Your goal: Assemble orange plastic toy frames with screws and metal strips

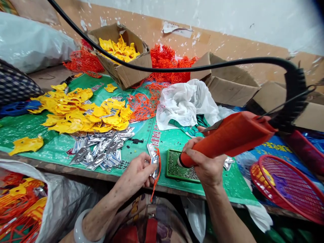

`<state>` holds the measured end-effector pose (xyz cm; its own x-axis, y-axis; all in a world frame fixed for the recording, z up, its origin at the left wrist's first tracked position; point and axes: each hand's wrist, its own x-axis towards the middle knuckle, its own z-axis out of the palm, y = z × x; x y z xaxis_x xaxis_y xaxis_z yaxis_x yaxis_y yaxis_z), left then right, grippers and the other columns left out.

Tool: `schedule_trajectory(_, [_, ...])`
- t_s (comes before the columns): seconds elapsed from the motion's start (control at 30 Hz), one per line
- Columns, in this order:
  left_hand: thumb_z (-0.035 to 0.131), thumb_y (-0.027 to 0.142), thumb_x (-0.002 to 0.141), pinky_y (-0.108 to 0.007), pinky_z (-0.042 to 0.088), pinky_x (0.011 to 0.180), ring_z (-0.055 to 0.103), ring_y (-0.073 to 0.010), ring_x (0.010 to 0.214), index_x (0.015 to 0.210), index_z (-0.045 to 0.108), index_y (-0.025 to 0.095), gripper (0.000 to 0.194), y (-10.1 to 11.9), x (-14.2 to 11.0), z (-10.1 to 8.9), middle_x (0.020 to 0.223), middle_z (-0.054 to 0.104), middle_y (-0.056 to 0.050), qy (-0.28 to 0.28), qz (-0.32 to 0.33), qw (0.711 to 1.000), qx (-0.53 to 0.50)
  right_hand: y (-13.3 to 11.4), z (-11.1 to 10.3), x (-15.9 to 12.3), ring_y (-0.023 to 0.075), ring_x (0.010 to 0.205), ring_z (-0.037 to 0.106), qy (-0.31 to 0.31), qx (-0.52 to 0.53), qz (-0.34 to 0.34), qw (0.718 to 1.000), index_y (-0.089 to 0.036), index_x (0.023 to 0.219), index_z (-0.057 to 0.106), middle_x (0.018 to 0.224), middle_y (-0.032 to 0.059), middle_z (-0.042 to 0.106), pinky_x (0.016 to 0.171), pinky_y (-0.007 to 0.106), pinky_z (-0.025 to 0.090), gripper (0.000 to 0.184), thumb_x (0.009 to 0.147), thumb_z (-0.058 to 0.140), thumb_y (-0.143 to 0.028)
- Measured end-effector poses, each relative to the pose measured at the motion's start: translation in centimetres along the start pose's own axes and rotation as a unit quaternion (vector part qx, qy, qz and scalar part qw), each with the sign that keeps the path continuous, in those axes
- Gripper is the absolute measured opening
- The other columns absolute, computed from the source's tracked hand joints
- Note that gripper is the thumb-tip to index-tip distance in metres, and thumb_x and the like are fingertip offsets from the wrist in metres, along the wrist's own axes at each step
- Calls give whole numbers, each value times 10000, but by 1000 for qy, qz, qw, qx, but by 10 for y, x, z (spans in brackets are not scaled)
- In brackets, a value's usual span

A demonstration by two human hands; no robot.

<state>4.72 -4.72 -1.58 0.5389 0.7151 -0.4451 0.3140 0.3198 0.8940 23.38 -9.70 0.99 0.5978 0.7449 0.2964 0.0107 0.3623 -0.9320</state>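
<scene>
My left hand pinches a flat silver metal plate together with a thin orange plastic piece at the table's front edge. A second plate lies just beyond the fingertips. Wrapped round a red corded power screwdriver is my right hand. The tool slants down to the left, its nose over a small green tray of tiny screws. Its very tip is hard to make out. Left of my left hand lies a heap of silver plates.
Yellow plastic pieces are piled behind the plates. A cardboard box holds more yellow pieces, with orange netting beside it. White cloth lies mid-table. A pink basket stands right. A black cable arches across the view.
</scene>
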Motion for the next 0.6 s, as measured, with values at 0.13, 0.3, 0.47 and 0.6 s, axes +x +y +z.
schedule_trajectory(0.13, [585,439,798,-170,316,374,500,-92,390,835,457,218,258,2,2,-2,501,600,48,-4,-10,1000,0,1,0,0,150,585,598,0,-16,1,1000,-189,669,643,651,-26,640,629,343,504,128,617,740,-124])
schedule_trajectory(0.3, [637,421,774,-191,331,394,516,-91,426,794,512,205,251,6,3,-4,572,579,57,-14,32,999,-12,3,-2,0,156,587,595,-1,-40,-11,999,-198,670,635,655,-20,646,627,354,520,125,617,743,-164])
schedule_trajectory(0.47, [634,425,753,-204,319,403,480,-97,393,723,490,214,257,8,7,-7,502,502,79,-24,37,999,15,6,-4,0,176,639,617,3,-70,-13,997,-202,698,620,665,-11,645,660,377,546,150,624,750,-204])
schedule_trajectory(0.6, [636,414,738,-209,319,429,425,-96,416,690,494,211,253,12,10,-8,479,460,83,-27,43,998,38,6,-5,0,175,633,618,-4,-75,-16,997,-197,686,623,676,-4,648,672,386,542,133,640,748,-199])
